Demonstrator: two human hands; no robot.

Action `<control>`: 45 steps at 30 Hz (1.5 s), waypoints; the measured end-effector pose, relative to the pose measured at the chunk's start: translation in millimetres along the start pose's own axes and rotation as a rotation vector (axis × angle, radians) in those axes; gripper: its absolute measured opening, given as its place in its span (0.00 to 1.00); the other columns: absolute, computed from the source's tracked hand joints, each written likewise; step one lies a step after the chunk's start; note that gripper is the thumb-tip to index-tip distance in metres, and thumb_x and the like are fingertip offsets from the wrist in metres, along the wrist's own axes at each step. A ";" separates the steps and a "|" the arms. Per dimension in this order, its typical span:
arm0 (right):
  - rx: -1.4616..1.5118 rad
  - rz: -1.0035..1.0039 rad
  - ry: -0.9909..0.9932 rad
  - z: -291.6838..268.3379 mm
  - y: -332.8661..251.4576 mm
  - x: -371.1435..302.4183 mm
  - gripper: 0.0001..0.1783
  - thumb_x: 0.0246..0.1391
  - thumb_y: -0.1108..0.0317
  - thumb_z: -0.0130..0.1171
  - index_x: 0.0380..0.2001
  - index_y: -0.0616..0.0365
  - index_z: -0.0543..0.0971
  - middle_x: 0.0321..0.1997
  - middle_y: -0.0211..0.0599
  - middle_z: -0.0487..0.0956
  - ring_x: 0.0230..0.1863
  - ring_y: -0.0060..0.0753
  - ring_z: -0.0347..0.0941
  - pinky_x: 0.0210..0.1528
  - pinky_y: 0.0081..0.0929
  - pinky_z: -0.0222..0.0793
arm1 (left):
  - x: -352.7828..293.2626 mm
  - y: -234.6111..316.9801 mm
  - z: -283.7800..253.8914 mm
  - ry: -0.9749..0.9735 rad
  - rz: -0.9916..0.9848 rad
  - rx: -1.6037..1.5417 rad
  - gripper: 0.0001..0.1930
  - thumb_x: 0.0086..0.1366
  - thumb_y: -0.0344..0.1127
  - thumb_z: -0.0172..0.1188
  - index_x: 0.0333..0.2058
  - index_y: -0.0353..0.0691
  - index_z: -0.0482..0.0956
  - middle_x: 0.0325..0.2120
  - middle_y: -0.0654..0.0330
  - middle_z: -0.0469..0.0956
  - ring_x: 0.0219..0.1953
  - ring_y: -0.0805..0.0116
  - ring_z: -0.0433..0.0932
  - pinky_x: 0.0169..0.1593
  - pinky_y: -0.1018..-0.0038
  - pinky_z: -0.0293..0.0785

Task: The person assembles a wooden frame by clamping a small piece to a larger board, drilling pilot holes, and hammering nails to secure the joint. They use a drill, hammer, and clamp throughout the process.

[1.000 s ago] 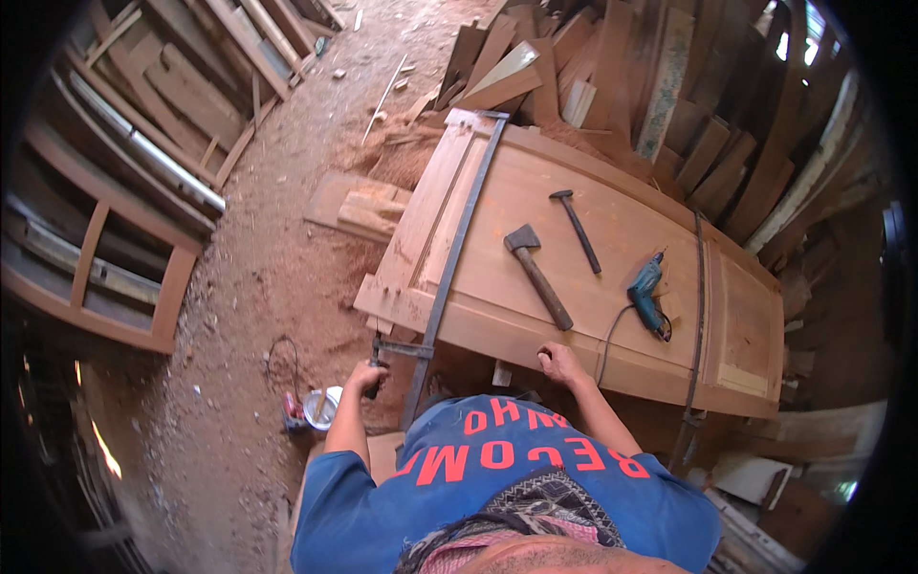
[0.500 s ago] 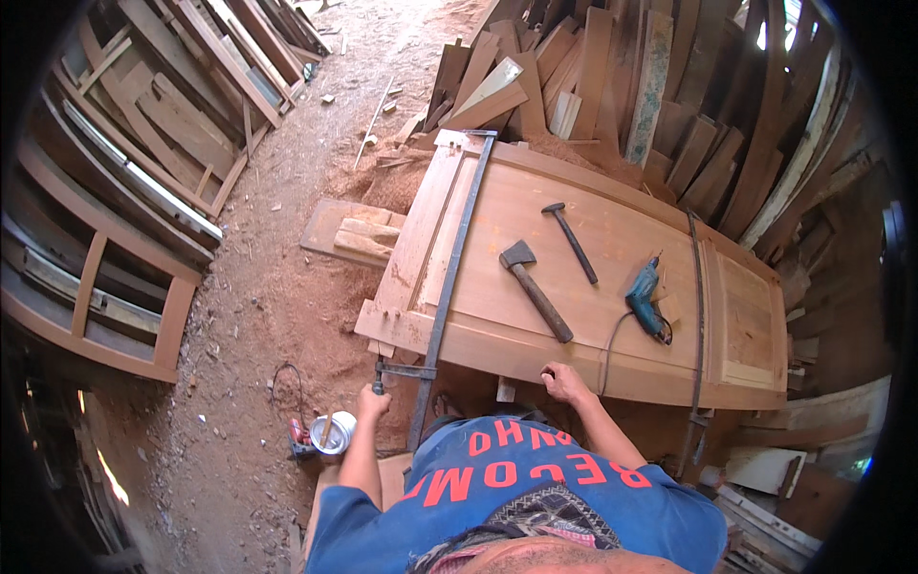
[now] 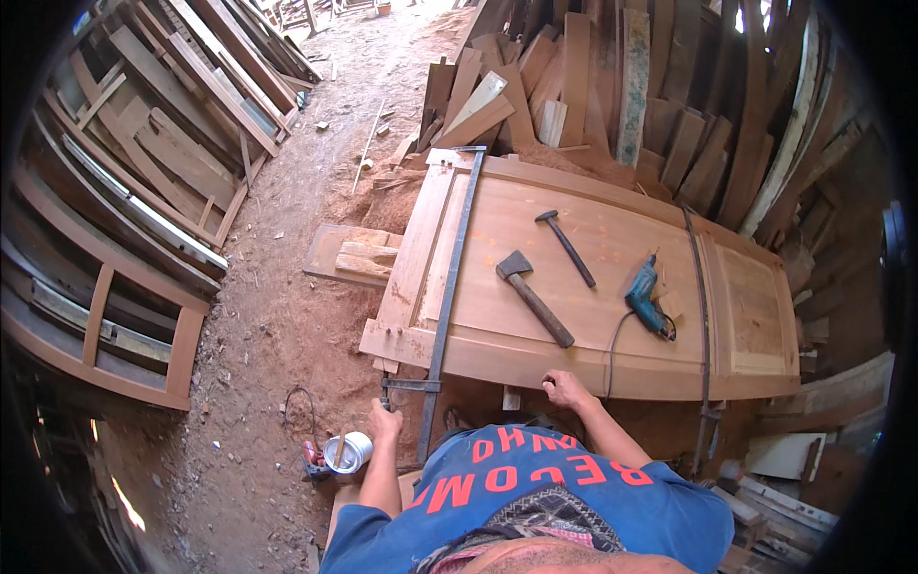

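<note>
A panelled wooden door lies flat, with a long metal bar clamp across its left end. My left hand is closed around the screw handle of this clamp, below the door's near left corner. My right hand rests at the near edge of the door with its fingers curled in and nothing visible in them. On the panel lie an axe, a hammer and a teal power drill with its cord trailing over the near edge. A second bar clamp crosses the right part.
Beside my left forearm stands a white can with a stick in it, next to a red power tool on the dusty ground. Wooden frames lean at the left. Offcut boards are heaped behind the door.
My left hand stays on the clamp handle, its wrist turned and the hand slightly lower. The whole view has shifted a little. My right hand remains by the door edge.
</note>
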State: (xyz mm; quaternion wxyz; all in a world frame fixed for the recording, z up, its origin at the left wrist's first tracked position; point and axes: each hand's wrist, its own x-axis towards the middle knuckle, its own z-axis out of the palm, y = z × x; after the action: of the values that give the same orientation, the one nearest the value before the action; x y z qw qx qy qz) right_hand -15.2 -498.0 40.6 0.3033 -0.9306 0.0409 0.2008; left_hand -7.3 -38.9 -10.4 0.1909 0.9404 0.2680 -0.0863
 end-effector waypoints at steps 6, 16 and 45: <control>-0.028 0.007 -0.027 -5.1 -2.3 -7.1 0.15 0.59 0.64 0.56 0.42 0.60 0.84 0.44 0.55 0.85 0.49 0.57 0.81 0.54 0.46 0.77 | 48.7 -42.7 1.5 -0.672 -0.129 -0.547 0.13 0.52 0.30 0.72 0.34 0.37 0.79 0.29 0.51 0.84 0.30 0.59 0.84 0.33 0.62 0.80; 0.008 0.018 0.013 -0.8 9.3 -15.7 0.14 0.59 0.64 0.57 0.42 0.59 0.84 0.42 0.54 0.85 0.48 0.56 0.82 0.53 0.46 0.77 | 15.5 -21.5 17.1 -0.030 -0.056 -0.081 0.11 0.52 0.36 0.68 0.31 0.37 0.80 0.29 0.44 0.84 0.36 0.44 0.85 0.40 0.54 0.80; 0.004 0.056 -0.053 4.4 4.0 -22.3 0.15 0.58 0.64 0.56 0.41 0.60 0.85 0.44 0.54 0.85 0.49 0.56 0.81 0.55 0.45 0.76 | 64.1 -60.6 16.2 -0.670 -0.092 -0.478 0.11 0.55 0.31 0.70 0.36 0.38 0.79 0.25 0.54 0.83 0.27 0.60 0.84 0.31 0.63 0.79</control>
State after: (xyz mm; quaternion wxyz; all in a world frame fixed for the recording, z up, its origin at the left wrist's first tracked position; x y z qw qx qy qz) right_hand -38.0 -499.8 44.1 0.3004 -0.9228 0.0594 0.2339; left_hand 13.2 32.2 -61.1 0.4767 0.7764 0.2452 -0.3313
